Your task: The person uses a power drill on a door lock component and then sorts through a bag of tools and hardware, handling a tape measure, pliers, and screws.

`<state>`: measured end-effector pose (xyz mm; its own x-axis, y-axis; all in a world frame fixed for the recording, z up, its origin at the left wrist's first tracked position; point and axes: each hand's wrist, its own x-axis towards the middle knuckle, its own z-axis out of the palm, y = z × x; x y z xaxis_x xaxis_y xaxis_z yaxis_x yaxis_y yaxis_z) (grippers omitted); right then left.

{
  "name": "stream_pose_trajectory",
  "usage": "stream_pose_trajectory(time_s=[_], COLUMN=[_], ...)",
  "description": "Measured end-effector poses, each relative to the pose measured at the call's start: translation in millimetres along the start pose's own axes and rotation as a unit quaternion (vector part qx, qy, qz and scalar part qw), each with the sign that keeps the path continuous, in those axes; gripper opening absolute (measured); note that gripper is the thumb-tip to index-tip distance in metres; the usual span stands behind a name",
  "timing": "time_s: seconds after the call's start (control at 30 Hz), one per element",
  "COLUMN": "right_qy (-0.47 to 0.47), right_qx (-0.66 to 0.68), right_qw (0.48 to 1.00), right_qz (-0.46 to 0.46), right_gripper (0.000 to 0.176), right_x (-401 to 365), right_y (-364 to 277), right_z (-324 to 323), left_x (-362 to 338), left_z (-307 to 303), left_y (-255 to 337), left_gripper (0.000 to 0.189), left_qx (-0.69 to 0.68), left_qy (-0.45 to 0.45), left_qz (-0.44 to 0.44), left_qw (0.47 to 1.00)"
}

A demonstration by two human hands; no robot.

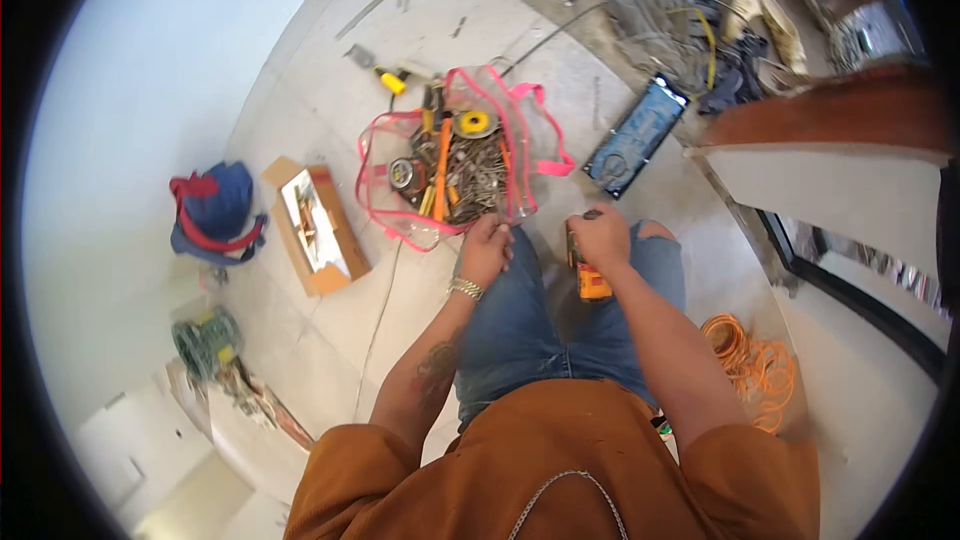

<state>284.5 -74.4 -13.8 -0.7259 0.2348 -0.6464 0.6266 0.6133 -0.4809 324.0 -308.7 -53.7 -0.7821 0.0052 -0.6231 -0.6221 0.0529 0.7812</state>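
My right hand (600,238) is wrapped round the handle of an orange and black cordless drill (594,285), held over my right thigh. My left hand (486,248) is closed, its fingers pinched together at the near edge of a clear bag with pink trim (400,232). What those fingers hold, if anything, is too small to make out. Inside the bag lie many loose metal screws or nails (478,175), a yellow-centred disc or reel (475,123), a long orange tool (441,170) and a round dark item (405,175).
Left of the bag is an open cardboard box (350,245), with a blue and red bag (225,210) beyond it. A blue-black case (635,135) lies to the right. Orange cord (735,345) is coiled near a dark frame (850,305). A yellow-handled tool (390,80) lies ahead.
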Motion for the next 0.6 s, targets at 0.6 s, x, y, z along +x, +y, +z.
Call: stream_pose_trajectory(time_s=[0.6], right_qy=[0.011], right_qx=[0.054], right_qw=[0.998], right_qz=[0.003], right_gripper=[0.047], right_x=[-2.1], right_y=[-3.2], right_z=[-4.3], left_x=[-1.3], left_z=[6.1], left_y=[8.2], left_gripper=[0.013], left_qx=[-0.021], left_qy=[0.016], left_qz=[-0.006], left_qw=[1.000])
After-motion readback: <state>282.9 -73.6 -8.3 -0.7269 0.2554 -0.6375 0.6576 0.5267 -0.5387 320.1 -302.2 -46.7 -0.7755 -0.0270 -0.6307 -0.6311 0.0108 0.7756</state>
